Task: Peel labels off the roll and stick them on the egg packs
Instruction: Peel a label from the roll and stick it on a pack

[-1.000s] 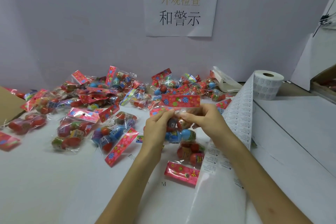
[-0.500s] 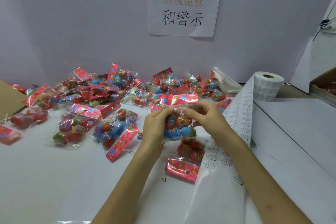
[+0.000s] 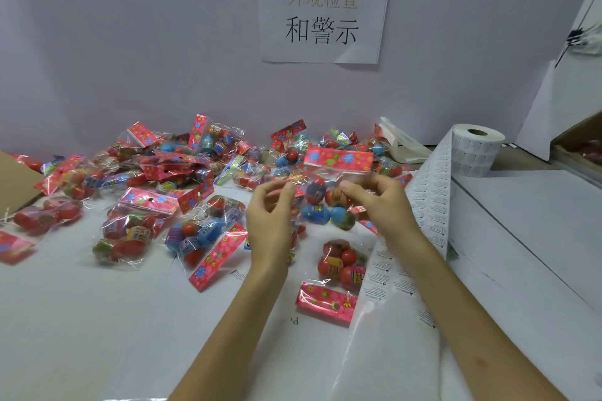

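Through the head camera, the person is holding one egg pack (image 3: 325, 205) up above the table (image 3: 97, 335), in front of the pile of packs (image 3: 169, 172). Its pink header card (image 3: 338, 158) is lying across, left to right, and the clear bag with the eggs is hanging below it. The right hand (image 3: 381, 202) is pinching the plastic just under the card, with its fingers (image 3: 353, 189) curled and closed on the bag. The left hand (image 3: 270, 215) is standing at the left edge of the pack with bent fingers. The picture is blurred there, so it is not possible to tell if they are gripping the plastic, a label, or nothing.

The label roll (image 3: 475, 153) is standing at the far right. The label strip (image 3: 430, 198) is running from it down toward the person, passing just beside the right wrist. So the labels are lying to the right of the pack, the strip's long axis is going away from the person, and the right hand is the nearer one. No label is showing clearly on the held pack. Probably the next peel is asking the right hand to let go, while the left carries the pack alone.
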The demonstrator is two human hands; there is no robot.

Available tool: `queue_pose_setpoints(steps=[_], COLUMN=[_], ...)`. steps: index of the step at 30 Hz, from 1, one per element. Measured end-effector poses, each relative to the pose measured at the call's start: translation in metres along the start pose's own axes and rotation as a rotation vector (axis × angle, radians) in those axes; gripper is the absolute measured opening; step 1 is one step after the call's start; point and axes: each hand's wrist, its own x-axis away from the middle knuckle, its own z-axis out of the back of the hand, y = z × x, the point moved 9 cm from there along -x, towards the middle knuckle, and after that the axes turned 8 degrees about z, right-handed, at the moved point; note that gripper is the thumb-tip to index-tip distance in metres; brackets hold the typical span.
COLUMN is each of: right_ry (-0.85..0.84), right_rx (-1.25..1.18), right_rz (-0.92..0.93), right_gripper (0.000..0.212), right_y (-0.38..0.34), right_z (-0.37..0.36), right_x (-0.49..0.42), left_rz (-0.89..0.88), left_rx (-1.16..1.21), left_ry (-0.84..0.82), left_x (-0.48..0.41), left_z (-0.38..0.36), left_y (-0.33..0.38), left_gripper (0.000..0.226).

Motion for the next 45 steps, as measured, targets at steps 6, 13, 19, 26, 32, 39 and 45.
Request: queue_pose_setpoints(steps=[6, 13, 19, 26, 32, 39, 45], right_ry=[0.078, -0.343, 0.203, 0.498, 0.475, 0.166, -0.377], right_rx=[-0.130, -0.190, 0.304, 0.623, 0.205, -0.120, -0.136], right_rz=[-0.026, 0.103, 0.391, 0.055, -0.158, -0.376, -0.436], right_gripper=[0.010, 0.029, 0.014, 0.062, 0.078, 0.035, 0.024], right_y=[0.000, -0.024, -0.051, -0.013, 0.025, 0.039, 0.028], right_z=[0.011, -0.030, 0.038, 0.107, 0.117, 0.069, 0.008], right_x=[-0.001, 0.012, 0.004, -0.004, -0.008, -0.005, 0.023], left_rz=[-0.111, -0.039, 0.123, 0.022, -0.165, -0.478, -0.433], left_rx=[-0.209, -0.141, -0.073, -0.176, -0.620, -0.964, -0.668], left_ry=[-0.233, -0.255, -0.098, 0.005, 0.192, 0.244, 0.019], left_x=[0.009, 0.006, -0.007, -0.006, 0.001, 0.012, 0.017], left_z=[-0.031, -0.026, -0.006, 0.002, 0.012, -0.010, -0.020], left_y=[0.000, -0.007, -0.015, -0.009, 0.008, 0.026, 0.021], left_gripper=[0.026, 0.043, 0.033, 0.023, 0.059, 0.074, 0.022])
